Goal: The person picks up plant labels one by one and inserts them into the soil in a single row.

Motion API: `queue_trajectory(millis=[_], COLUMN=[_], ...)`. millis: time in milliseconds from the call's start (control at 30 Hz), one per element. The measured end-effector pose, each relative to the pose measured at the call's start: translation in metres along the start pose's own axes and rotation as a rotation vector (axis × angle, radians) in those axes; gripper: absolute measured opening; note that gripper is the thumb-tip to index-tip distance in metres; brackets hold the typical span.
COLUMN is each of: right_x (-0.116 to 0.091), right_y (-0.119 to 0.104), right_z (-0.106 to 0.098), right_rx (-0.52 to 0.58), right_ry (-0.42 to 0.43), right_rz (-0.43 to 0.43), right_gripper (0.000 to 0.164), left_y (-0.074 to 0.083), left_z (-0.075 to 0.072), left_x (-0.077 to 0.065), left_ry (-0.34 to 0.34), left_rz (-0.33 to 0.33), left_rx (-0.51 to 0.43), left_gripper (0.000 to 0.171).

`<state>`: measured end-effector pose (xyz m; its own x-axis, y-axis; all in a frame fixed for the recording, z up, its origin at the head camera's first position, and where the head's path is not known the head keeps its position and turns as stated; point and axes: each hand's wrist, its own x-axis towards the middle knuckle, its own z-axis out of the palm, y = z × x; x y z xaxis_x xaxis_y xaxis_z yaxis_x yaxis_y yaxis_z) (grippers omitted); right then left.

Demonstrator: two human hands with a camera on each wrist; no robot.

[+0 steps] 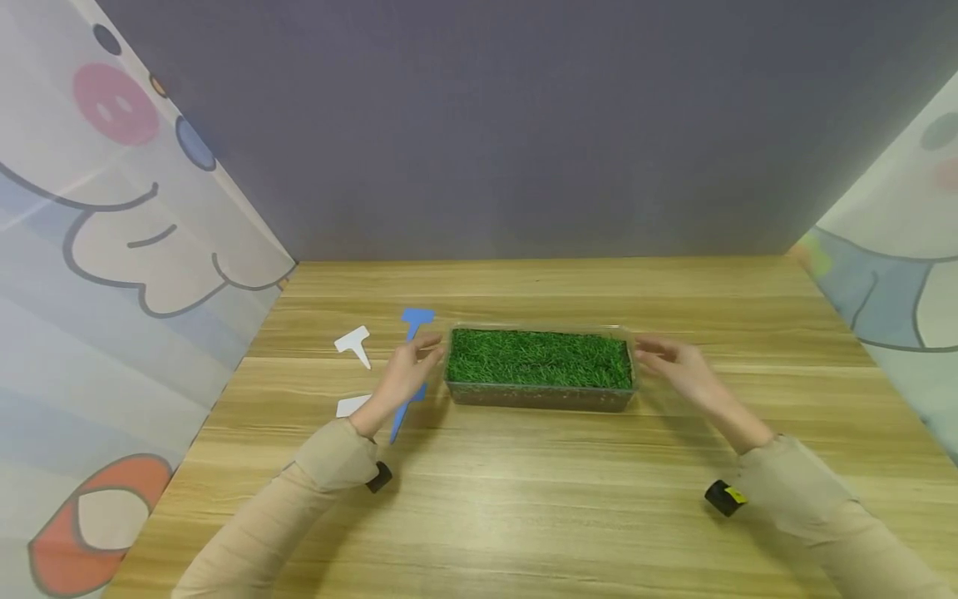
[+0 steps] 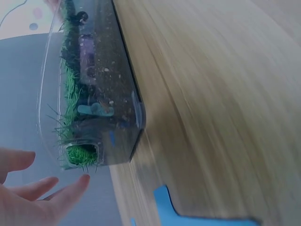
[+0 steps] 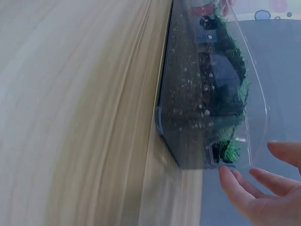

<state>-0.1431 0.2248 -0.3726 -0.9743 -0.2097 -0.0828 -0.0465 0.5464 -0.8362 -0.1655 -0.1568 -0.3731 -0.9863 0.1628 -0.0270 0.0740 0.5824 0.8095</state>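
A clear rectangular plastic box (image 1: 539, 398) stands on the wooden table, with dark soil-like filling and green grass (image 1: 539, 353) on top. My left hand (image 1: 404, 373) is at the box's left end, its fingers loosely bent and spread from the thumb. At the opposite end is my right hand (image 1: 684, 373), posed much the same way. In the left wrist view the fingertips (image 2: 81, 181) are just off the end wall. The right wrist view has a fingertip (image 3: 225, 173) close by the box's end; contact cannot be told. Neither hand grips anything.
Left of the box lie T-shaped plant labels: a white one (image 1: 353, 339), another white one (image 1: 352, 406) partly under my left arm, a blue one (image 1: 417, 316) and a second blue one (image 1: 401, 418). A grey panel (image 1: 524, 133) rises behind the table; printed curtains (image 1: 135, 274) flank it.
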Motion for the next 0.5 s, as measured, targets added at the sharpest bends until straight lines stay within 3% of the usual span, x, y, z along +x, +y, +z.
queue_trajectory(millis=[267,500], right_x=[0.0034,0.0044], right_y=[-0.0014,-0.0015], right_z=[0.0047,0.0042], right_rx=[0.103,0.148], right_ry=[0.013,0.02], right_rz=[0.08,0.128], right_gripper=[0.049,0.05], left_y=[-0.0011,-0.0031], left_z=[0.005,0.0077], left_x=[0.0032,0.006], left_ry=[0.005,0.021], left_rz=[-0.064,-0.131], left_rx=[-0.13,-0.183], left_gripper=[0.036,0.035])
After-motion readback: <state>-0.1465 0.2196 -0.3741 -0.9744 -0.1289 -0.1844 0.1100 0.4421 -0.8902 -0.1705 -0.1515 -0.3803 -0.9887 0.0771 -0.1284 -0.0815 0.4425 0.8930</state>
